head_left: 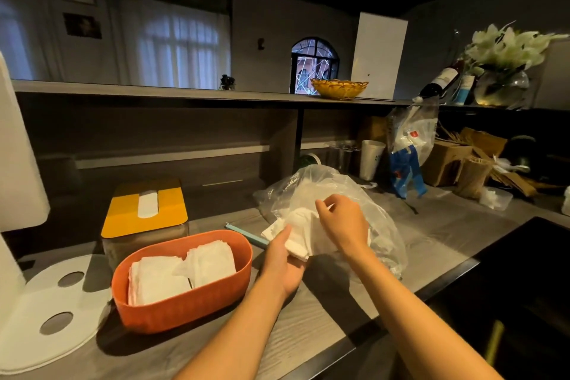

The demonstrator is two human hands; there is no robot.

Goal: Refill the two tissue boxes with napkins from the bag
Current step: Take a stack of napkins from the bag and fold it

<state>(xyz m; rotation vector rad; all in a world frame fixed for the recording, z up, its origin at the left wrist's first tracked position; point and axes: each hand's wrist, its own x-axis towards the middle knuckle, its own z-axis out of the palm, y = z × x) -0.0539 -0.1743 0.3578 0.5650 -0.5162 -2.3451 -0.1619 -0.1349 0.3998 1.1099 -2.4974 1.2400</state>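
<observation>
An orange tissue box (197,307) stands open on the counter with two stacks of white napkins (182,273) inside. Behind it sits a second box with a yellow lid (123,213) closed, a napkin sticking through its slot. To the right lies a clear plastic bag (311,185) holding white napkins. My left hand (282,264) grips a bundle of napkins (297,233) at the bag's mouth. My right hand (342,222) pinches the bag's plastic just above that bundle.
A white round stand with holes (46,315) lies at the left. A teal strip (246,236) lies behind the orange box. Cups (370,159), a hanging bag (410,139) and brown cartons (450,160) crowd the back right. A dark sink edge (462,268) borders the counter.
</observation>
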